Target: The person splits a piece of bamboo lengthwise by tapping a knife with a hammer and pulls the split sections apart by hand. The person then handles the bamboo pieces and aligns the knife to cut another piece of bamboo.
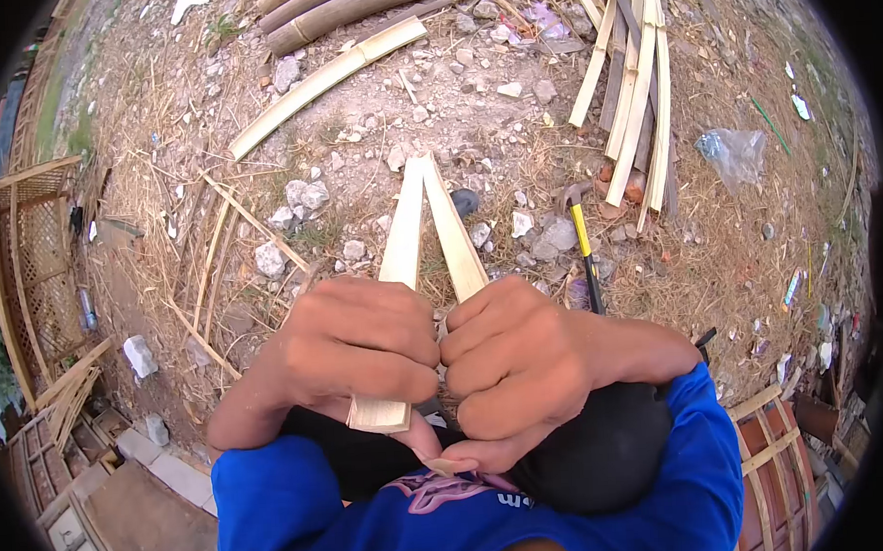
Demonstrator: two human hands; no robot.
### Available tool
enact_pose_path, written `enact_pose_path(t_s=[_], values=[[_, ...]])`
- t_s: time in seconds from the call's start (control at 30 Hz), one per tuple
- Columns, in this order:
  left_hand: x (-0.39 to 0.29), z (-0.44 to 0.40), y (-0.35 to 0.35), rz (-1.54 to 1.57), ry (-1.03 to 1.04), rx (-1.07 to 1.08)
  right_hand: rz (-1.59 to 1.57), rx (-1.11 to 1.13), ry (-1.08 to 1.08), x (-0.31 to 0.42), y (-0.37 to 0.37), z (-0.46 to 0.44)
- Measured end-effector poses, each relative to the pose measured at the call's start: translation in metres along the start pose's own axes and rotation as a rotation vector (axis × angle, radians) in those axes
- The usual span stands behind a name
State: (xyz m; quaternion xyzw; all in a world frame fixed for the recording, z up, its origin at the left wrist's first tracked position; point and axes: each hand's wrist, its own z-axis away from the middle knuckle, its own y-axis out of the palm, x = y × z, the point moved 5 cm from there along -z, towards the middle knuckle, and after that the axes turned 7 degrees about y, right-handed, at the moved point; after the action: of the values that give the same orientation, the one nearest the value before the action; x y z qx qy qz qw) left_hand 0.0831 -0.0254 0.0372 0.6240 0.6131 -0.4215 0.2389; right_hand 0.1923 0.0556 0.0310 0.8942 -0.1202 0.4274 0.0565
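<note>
My left hand (356, 343) is closed round a pale split bamboo strip (403, 238), whose cut end pokes out below the fingers, towards my body. A second bamboo strip (452, 236) runs into my right hand (519, 356), which is closed in a fist round it. The two strips spread apart at my hands and come together at their far tips, forming a narrow V. Whether they are still joined there, I cannot tell. My knuckles face up and the two fists nearly touch, with the thumbs meeting underneath.
A hammer (585, 254) with a yellow and black handle lies right of the strips. Split bamboo strips (640, 90) are piled at the far right, and whole bamboo poles (351, 13) lie at the back. One curved strip (325, 87) rests on the stony ground. A lattice frame (42, 268) stands left.
</note>
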Motion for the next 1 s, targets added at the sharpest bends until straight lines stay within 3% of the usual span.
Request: enact_pose_path(t_s=[0.07, 0.17, 0.4, 0.6, 1.0], values=[[0.002, 0.004, 0.014, -0.015, 0.102, 0.149, -0.029, -0.131, -0.024, -0.002, -0.006, 0.000], [0.002, 0.001, 0.020, -0.007, 0.099, 0.136, -0.071, -0.016, -0.059, 0.001, 0.000, 0.006], [0.000, -0.008, 0.004, 0.010, 0.059, 0.222, -0.096, 0.025, -0.071, -0.001, 0.003, 0.005], [0.003, -0.010, 0.005, 0.053, 0.053, 0.123, -0.094, 0.116, -0.047, -0.001, 0.007, 0.010], [0.003, 0.000, 0.013, -0.039, 0.126, 0.137, -0.094, 0.209, 0.018, 0.000, 0.004, 0.015]])
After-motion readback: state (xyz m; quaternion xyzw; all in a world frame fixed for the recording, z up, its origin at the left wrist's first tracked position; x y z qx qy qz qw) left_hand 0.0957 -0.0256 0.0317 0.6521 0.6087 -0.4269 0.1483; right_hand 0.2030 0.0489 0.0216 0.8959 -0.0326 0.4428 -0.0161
